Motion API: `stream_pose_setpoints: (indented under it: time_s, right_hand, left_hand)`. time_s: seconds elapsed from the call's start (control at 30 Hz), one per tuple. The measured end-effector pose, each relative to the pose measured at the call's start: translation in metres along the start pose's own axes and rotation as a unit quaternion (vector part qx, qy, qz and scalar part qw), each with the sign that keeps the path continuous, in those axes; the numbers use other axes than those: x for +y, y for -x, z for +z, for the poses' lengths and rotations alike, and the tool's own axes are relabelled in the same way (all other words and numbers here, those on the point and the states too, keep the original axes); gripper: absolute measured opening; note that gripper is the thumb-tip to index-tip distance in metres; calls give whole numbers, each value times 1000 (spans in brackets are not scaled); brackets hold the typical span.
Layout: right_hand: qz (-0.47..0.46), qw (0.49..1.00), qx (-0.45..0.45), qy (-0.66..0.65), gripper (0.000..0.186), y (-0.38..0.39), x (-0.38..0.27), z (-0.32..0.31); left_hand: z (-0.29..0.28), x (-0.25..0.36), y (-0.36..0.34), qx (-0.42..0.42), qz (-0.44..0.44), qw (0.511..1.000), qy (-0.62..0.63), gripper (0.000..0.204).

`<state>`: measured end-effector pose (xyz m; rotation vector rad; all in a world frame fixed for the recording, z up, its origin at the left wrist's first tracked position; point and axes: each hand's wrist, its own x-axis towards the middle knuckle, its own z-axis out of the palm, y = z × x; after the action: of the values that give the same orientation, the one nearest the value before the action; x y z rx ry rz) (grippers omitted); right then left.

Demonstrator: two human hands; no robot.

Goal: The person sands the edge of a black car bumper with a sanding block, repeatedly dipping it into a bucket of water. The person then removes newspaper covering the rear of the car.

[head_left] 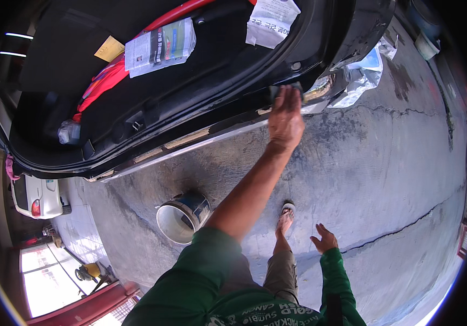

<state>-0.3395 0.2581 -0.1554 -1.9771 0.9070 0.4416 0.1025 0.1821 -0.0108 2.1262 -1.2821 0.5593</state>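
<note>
My left hand (286,117) is stretched far out, its fingers closed over a dark grey pad (297,87), whose exact kind I cannot make out. It presses the pad against the rear edge of a black car's open trunk (228,106). Pale bare patches (187,138) show along that edge, and beside the pad is a section with a yellowish, worn-looking surface (319,89). Down by my right side, my right hand (324,239) hangs away from the car, fingers apart, holding nothing.
Folded newspaper (161,46), a yellow paper (109,49) and red cloth (102,84) lie in the trunk. Silvery sheeting (364,79) hangs at the car's right corner. A bucket (182,218) stands on the cracked concrete floor (374,179). A white car (38,196) is at far left.
</note>
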Motion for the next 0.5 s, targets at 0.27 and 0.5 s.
stream_pose_setpoints:
  time_s: [0.27,0.5]
  right_hand:
    - [-101,986,113,-70,60,-35,-7,-47]
    - [109,968,179,-140,63,17,53,-69]
  left_hand:
    - [-119,-150,88,-57,9,996,-74,42]
    - [-152,-169,117,-25,-103,979,-172,41]
